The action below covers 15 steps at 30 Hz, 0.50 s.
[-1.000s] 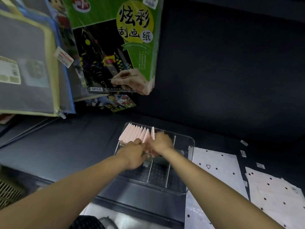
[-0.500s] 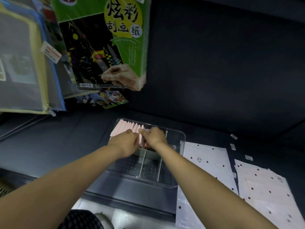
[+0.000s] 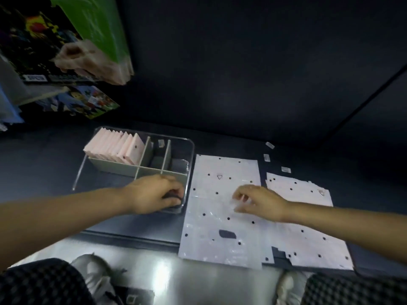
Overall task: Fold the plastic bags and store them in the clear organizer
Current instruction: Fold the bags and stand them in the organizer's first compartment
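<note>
I read this as the pickup of the next bag. Pink folded bags (image 3: 119,148) stand in the clear organizer's (image 3: 191,148) far-left compartment. My left hand (image 3: 154,194) rests at its near-right corner, fingers curled; whether they grip anything, I cannot tell. My right hand (image 3: 259,202) hovers over the flat plastic bag (image 3: 211,216) on the bench (image 3: 220,133), fingers loose, empty. I'd pinch one edge cleanly. Motion blurs the fingertips.

The organizer (image 3: 191,150) is clear, glossy plastic. The flat bags (image 3: 222,216) are thin, shiny, pale film. The bench (image 3: 44,155) looks dark and matt.
</note>
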Each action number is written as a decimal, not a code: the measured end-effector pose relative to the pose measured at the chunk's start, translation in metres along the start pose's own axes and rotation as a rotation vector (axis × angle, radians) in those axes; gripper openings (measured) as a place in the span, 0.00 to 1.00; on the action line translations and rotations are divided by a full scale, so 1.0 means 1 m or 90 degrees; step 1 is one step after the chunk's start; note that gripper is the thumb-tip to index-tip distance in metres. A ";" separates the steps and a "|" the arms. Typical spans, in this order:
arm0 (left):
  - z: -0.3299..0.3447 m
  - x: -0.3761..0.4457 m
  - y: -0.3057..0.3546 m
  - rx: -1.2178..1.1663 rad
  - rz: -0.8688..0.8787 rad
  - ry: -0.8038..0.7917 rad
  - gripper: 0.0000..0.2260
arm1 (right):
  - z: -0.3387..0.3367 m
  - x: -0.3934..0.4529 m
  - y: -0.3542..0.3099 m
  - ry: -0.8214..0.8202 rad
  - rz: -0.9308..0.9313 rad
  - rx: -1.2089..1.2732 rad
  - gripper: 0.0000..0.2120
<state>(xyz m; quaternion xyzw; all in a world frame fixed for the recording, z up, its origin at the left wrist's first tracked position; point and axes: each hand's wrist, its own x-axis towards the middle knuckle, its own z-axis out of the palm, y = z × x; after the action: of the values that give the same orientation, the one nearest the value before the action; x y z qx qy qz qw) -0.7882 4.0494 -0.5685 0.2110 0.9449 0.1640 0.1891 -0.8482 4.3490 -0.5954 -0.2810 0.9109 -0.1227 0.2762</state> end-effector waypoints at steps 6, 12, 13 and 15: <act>0.065 0.007 0.025 -0.015 0.097 -0.101 0.20 | 0.065 -0.058 0.052 -0.127 -0.103 -0.138 0.47; 0.127 0.028 0.039 0.068 0.117 -0.186 0.47 | 0.114 -0.063 0.054 -0.030 -0.131 -0.135 0.51; 0.133 0.031 0.039 0.108 0.124 -0.182 0.48 | 0.117 -0.063 0.054 -0.012 -0.131 -0.139 0.49; 0.142 0.035 0.039 0.152 0.134 -0.156 0.47 | 0.121 -0.065 0.054 0.053 -0.147 -0.146 0.44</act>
<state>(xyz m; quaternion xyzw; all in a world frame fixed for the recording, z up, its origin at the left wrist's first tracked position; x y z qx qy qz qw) -0.7440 4.1314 -0.6871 0.3476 0.9004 0.0429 0.2582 -0.7581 4.4226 -0.6861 -0.4080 0.8913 -0.0602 0.1881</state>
